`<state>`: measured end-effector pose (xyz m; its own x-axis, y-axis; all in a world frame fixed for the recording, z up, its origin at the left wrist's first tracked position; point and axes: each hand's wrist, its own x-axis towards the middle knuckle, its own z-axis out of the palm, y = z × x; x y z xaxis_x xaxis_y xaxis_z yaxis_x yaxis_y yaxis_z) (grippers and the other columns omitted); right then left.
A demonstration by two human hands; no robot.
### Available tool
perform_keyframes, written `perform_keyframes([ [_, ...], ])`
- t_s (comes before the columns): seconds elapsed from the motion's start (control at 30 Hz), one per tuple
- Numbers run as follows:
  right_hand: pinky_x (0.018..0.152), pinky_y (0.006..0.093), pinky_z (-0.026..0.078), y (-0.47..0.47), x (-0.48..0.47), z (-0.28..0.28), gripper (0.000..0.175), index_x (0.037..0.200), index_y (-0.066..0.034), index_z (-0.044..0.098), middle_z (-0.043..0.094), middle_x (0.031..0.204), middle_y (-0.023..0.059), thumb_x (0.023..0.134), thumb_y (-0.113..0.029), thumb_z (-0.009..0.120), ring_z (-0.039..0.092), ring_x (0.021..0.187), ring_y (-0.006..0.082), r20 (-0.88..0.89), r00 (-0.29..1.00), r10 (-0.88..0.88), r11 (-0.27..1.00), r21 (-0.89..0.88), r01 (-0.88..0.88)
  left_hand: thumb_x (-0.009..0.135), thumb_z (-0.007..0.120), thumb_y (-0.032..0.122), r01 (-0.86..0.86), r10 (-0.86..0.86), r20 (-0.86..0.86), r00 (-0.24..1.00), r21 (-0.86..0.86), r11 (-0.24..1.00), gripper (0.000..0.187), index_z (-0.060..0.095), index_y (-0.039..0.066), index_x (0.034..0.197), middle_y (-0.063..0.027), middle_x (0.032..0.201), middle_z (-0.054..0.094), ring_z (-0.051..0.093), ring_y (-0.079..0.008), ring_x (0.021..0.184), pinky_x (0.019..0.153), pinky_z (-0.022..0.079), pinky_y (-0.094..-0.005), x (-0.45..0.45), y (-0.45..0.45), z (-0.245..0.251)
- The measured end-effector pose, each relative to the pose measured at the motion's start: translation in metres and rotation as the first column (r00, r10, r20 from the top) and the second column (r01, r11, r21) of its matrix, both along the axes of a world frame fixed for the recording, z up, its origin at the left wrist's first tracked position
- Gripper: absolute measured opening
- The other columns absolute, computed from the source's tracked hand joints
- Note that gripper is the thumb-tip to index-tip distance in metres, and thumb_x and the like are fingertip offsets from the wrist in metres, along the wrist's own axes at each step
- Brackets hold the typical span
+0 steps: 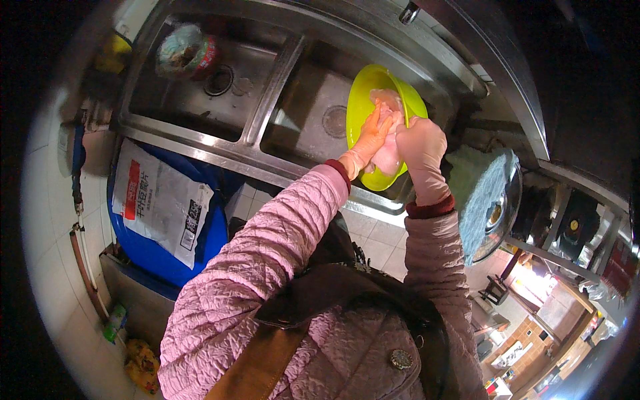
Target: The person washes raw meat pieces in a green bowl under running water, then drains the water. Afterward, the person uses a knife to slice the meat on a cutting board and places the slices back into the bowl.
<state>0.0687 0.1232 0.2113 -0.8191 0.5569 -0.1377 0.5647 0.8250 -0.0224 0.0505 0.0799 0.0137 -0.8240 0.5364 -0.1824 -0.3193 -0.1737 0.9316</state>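
Note:
A lime-green plastic bowl (357, 102) is tilted steeply over the right basin of a stainless steel sink (312, 90). Pale pink pieces of raw meat (386, 154) lie inside it. My left hand (371, 139), in a thin translucent glove, reaches into the bowl and rests flat on the meat with fingers apart. My right hand (423, 144), gloved too, is closed around the bowl's right rim; its thumb and part of the fingers are hidden. The right basin's drain (334, 121) shows left of the bowl.
In the left basin sits a plastic bag (182, 50) with scraps. A printed white package (160, 200) lies on a blue lid (215, 255) below the sink. Right of my right hand, a light blue cloth (482, 200) covers part of a round glass lid (507, 220). A faucet spout (409, 13) juts out above.

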Motion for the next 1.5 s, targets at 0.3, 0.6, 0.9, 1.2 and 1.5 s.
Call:
perform_keyframes([
  [0.3, 0.068, 0.0458, 0.053, 0.002, 0.006, 0.004, 0.036, 0.077, -0.0052, 0.071, 0.068, 0.076, 0.0201, 0.083, -0.038, 0.059, 0.068, 0.075, 0.0383, -0.004, 1.000, -0.014, 1.000, -0.002, 0.014, 0.097, 0.053, 0.038, 0.015, -0.016, -0.024, 1.000, -0.021, 1.000, 0.071, 0.022, 0.005, 0.152, -0.0208, 0.150, 0.035, 0.036, -0.0324, 0.137, 0.113, 0.028, -0.0339, 0.005, 0.000, 0.012],
  [0.6, 0.057, 0.0392, 0.054, 0.038, 0.049, -0.061, 0.026, 0.077, 0.0003, 0.070, 0.068, 0.071, 0.0188, 0.078, -0.023, 0.059, 0.067, 0.059, 0.0301, -0.231, 0.908, -0.349, 0.844, -0.500, 0.197, 0.088, 0.057, 0.056, 0.178, -0.392, -0.327, 0.860, -0.528, 0.830, 0.085, 0.025, 0.010, 0.152, -0.0268, 0.146, 0.038, 0.039, -0.0431, 0.133, 0.112, 0.030, -0.0417, -0.038, -0.028, -0.016],
  [0.9, 0.045, 0.0278, 0.049, 0.002, 0.057, -0.175, 0.016, 0.088, 0.0026, 0.068, 0.068, 0.075, 0.0064, 0.074, -0.003, 0.064, 0.059, 0.051, 0.0170, 0.044, 0.495, -0.868, 0.007, -0.995, 0.100, 0.095, 0.058, 0.027, 0.089, -0.330, -0.414, 0.848, -0.503, 0.860, 0.033, 0.065, 0.003, 0.116, -0.0106, 0.116, 0.066, 0.060, -0.0219, 0.108, 0.094, 0.046, -0.0316, -0.138, -0.086, 0.084],
  [1.2, 0.070, 0.0348, 0.055, 0.024, 0.062, -0.251, 0.028, 0.104, -0.0037, 0.065, 0.069, 0.094, 0.0096, 0.076, -0.007, 0.067, 0.067, 0.082, 0.0236, 0.219, 0.472, -0.854, -0.106, -0.961, 0.254, 0.090, 0.065, 0.015, -0.195, -0.216, -0.908, 0.360, -0.300, 0.934, 0.019, 0.066, 0.001, 0.104, -0.0108, 0.094, 0.068, 0.062, -0.0168, 0.086, 0.073, 0.049, -0.0326, -0.195, -0.083, 0.222],
  [1.5, 0.086, 0.0420, 0.053, 0.041, 0.074, -0.281, 0.030, 0.105, 0.0001, 0.066, 0.069, 0.109, 0.0176, 0.086, -0.022, 0.061, 0.067, 0.100, 0.0303, 0.333, 0.401, -0.853, -0.120, -0.874, 0.472, 0.091, 0.063, 0.015, -0.231, -0.246, -0.925, 0.291, -0.318, 0.920, 0.018, 0.066, 0.000, 0.101, -0.0077, 0.090, 0.070, 0.065, -0.0192, 0.083, 0.076, 0.050, -0.0309, -0.199, -0.074, 0.230],
])
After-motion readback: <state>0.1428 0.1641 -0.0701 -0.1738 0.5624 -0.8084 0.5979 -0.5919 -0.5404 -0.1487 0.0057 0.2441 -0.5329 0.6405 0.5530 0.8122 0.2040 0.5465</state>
